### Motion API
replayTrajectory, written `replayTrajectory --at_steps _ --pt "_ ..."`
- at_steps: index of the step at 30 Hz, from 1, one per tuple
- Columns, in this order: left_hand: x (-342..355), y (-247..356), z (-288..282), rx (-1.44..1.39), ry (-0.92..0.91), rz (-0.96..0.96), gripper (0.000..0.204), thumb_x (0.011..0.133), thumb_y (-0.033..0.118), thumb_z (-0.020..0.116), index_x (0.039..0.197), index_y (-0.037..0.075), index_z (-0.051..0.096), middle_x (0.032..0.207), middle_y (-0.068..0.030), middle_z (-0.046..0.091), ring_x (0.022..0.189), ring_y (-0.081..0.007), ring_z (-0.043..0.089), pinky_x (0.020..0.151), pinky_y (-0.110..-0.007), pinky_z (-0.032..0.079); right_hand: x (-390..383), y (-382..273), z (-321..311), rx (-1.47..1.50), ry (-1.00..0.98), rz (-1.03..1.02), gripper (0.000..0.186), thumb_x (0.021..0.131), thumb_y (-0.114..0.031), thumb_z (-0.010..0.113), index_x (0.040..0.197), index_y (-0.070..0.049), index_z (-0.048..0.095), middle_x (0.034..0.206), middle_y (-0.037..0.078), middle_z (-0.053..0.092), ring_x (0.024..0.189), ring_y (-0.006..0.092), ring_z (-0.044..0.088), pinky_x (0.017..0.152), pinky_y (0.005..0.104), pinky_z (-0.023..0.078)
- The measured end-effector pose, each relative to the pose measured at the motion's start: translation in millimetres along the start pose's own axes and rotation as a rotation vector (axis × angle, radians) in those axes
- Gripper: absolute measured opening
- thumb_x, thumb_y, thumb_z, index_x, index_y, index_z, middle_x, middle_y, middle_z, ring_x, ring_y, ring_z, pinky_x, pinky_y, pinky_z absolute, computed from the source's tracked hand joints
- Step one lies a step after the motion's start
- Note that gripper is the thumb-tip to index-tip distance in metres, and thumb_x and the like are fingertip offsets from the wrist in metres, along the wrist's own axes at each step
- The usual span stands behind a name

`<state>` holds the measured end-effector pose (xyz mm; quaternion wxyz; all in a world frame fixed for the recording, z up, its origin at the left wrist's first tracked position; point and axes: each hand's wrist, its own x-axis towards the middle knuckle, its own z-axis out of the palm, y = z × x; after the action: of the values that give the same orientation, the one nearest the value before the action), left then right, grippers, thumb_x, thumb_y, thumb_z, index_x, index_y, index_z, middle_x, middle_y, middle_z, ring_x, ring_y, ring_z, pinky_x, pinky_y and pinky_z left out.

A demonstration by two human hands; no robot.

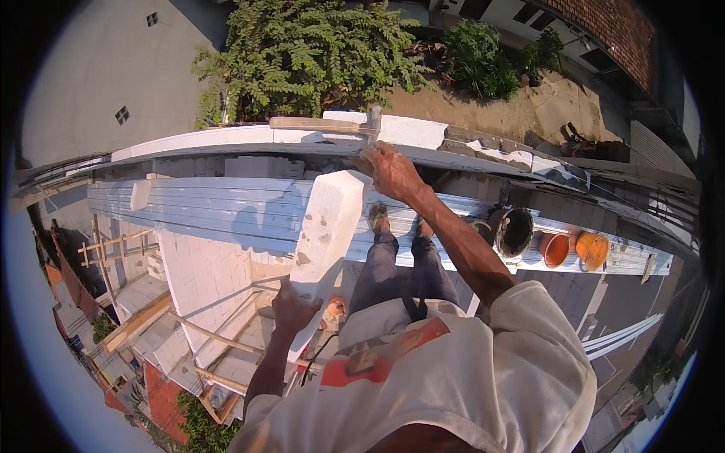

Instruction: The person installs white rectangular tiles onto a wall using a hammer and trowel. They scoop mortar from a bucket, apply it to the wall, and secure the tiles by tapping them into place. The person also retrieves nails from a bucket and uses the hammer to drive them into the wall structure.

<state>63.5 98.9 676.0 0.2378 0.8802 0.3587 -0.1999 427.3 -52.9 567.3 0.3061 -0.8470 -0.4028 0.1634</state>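
Over ribbed metal planks (181,211), left hand (293,306) around grey-flecked squared white block (330,219); right hand (393,172), hold unclear

A hammer (321,124) obstructs the wall top (414,132).

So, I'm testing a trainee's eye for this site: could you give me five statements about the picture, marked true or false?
1. The left hand holds the white block. True.
2. The right hand is at the block's lower end. False: it is near the upper end.
3. The rightmost orange bucket stands left of the feet. False: it is to their right.
4. Green foliage shows beyond the wall. True.
5. The shirt is solid black. False: it is pale.
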Motion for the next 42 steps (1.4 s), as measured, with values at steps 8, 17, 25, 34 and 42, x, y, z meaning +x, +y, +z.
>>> replayTrajectory --at_steps 8,17,25,34,42 --pt "-34 -3 -42 0.039 -0.066 -0.134 0.088 0.058 0.033 0.095 0.123 -0.003 0.048 0.101 -0.0253 0.07 0.092 -0.0449 0.07 0.082 -0.052 0.058 99 2 40 -0.441 0.182 -0.065 0.028 0.096 -0.017 0.057 0.118 -0.004 0.066 0.116 0.013 0.062 0.109 0.0306 0.061 0.095 0.0466 0.046" --pt "-48 26 -85 0.221 -0.116 -0.027 0.08 0.059 0.036 0.09 0.117 -0.004 0.051 0.096 -0.0241 0.069 0.092 -0.046 0.07 0.083 -0.053 0.057 52 1 37 -0.485 -0.074 -0.293 0.03 0.093 -0.018 0.063 0.113 0.005 0.065 0.101 0.018 0.068 0.095 0.0325 0.069 0.073 0.0438 0.058" --pt "-30 58 -129 0.392 -0.257 0.261 0.083 0.058 0.033 0.091 0.121 -0.003 0.051 0.101 -0.0247 0.07 0.096 -0.0455 0.07 0.086 -0.051 0.057 -111 73 12 0.232 -0.261 0.376 0.045 0.09 -0.019 0.062 0.123 0.011 0.058 0.094 0.031 0.071 0.093 0.04 0.074 0.076 0.0509 0.058" --pt "-35 232 -228 0.616 -0.229 0.486 0.089 0.055 0.029 0.093 0.126 -0.003 0.051 0.105 -0.0253 0.071 0.099 -0.045 0.071 0.09 -0.049 0.057 -359 206 59 0.209 -0.223 0.88 0.038 0.084 -0.035 0.076 0.107 -0.005 0.071 0.093 0.021 0.074 0.089 0.0393 0.074 0.08 0.0484 0.058" --pt "-40 405 -302 0.578 -0.003 0.615 0.092 0.046 0.019 0.092 0.126 -0.006 0.055 0.108 -0.0237 0.073 0.098 -0.037 0.074 0.094 -0.043 0.058 -540 192 76 0.348 -0.195 1.329 0.034 0.081 -0.028 0.077 0.108 -0.007 0.075 0.101 0.017 0.076 0.096 0.0362 0.074 0.083 0.0468 0.059"
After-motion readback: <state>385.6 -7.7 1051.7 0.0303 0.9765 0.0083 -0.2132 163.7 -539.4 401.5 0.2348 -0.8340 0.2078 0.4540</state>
